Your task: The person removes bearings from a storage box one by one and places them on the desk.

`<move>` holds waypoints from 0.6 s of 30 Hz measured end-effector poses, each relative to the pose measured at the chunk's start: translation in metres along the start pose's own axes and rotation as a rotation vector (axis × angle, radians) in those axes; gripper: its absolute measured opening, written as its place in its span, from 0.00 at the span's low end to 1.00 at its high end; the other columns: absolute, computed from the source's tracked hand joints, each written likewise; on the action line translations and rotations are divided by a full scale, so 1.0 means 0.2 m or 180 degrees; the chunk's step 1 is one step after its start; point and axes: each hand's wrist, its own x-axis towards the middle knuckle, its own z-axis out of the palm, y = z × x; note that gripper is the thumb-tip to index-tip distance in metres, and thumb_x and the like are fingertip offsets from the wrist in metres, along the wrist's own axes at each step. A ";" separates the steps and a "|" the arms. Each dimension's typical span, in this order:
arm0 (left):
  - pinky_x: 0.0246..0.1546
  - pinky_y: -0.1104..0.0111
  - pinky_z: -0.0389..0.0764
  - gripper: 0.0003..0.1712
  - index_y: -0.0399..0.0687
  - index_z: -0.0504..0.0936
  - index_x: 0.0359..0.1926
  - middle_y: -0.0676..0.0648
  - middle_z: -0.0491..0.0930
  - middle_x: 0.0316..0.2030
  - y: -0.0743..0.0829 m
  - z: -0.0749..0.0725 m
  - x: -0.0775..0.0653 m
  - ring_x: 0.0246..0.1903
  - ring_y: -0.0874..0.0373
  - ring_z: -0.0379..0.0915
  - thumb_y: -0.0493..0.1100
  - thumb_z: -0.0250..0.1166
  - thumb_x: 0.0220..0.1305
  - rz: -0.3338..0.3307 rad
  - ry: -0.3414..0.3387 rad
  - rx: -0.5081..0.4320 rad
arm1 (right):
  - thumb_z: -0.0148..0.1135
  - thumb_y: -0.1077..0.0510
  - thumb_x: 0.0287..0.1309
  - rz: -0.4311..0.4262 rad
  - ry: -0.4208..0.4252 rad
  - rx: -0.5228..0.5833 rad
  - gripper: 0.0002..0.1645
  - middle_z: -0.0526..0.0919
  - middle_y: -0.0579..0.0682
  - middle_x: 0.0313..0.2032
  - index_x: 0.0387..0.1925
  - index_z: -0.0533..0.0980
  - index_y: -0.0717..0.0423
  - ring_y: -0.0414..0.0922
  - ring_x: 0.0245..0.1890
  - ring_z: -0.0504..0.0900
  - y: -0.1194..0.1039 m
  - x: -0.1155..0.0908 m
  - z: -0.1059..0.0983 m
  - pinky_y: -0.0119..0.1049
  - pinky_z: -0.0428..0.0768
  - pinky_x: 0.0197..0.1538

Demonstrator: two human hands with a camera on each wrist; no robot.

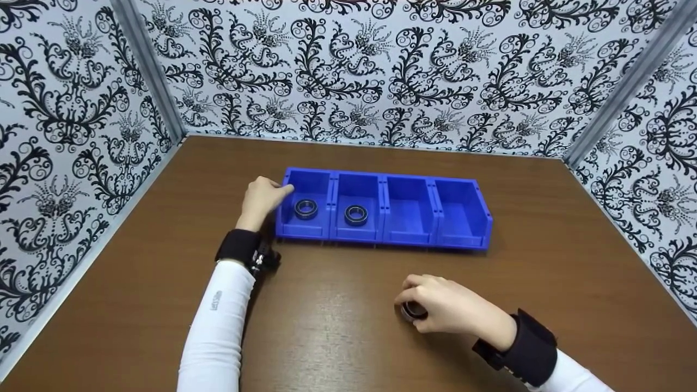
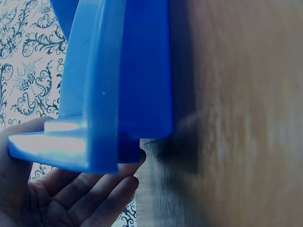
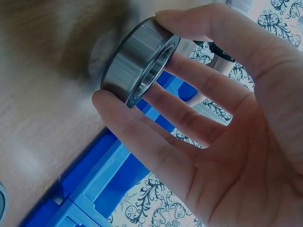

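A ball bearing with a steel outer ring is pinched between the thumb and fingers of my right hand, low over the table in front of the blue bins. My left hand grips the left side wall of the blue bin row, thumb at the upper rim and fingers outside the wall. Inside the leftmost compartment lies one bearing; another bearing lies flat in the compartment beside it. Nothing lies in the two right compartments.
The bin row stands on a brown wooden table, toward its back. Patterned black-and-white panels with grey metal posts enclose the table behind and on both sides. Each wrist wears a black strap.
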 end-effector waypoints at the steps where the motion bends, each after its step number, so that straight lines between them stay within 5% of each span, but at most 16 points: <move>1: 0.30 0.66 0.69 0.23 0.42 0.88 0.26 0.46 0.81 0.28 0.00 0.00 0.00 0.30 0.51 0.73 0.58 0.65 0.62 0.0000 0.0009 0.0003 | 0.74 0.64 0.43 0.0003 -0.0003 0.0014 0.22 0.84 0.49 0.42 0.45 0.86 0.49 0.44 0.39 0.83 0.00 0.00 0.00 0.36 0.81 0.39; 5: 0.29 0.65 0.69 0.23 0.44 0.86 0.21 0.47 0.80 0.27 0.00 0.00 -0.01 0.30 0.50 0.72 0.58 0.66 0.61 -0.0006 0.0025 0.0024 | 0.73 0.64 0.43 -0.0031 0.0038 0.0036 0.23 0.84 0.49 0.42 0.45 0.86 0.50 0.45 0.38 0.83 0.00 0.00 0.01 0.36 0.80 0.39; 18: 0.38 0.58 0.77 0.24 0.41 0.91 0.35 0.40 0.87 0.38 0.00 -0.01 -0.01 0.35 0.49 0.77 0.58 0.65 0.63 -0.0069 -0.0028 0.0011 | 0.73 0.64 0.42 -0.0034 0.0077 -0.0002 0.22 0.82 0.47 0.40 0.44 0.86 0.49 0.44 0.36 0.80 0.01 0.01 0.04 0.35 0.78 0.37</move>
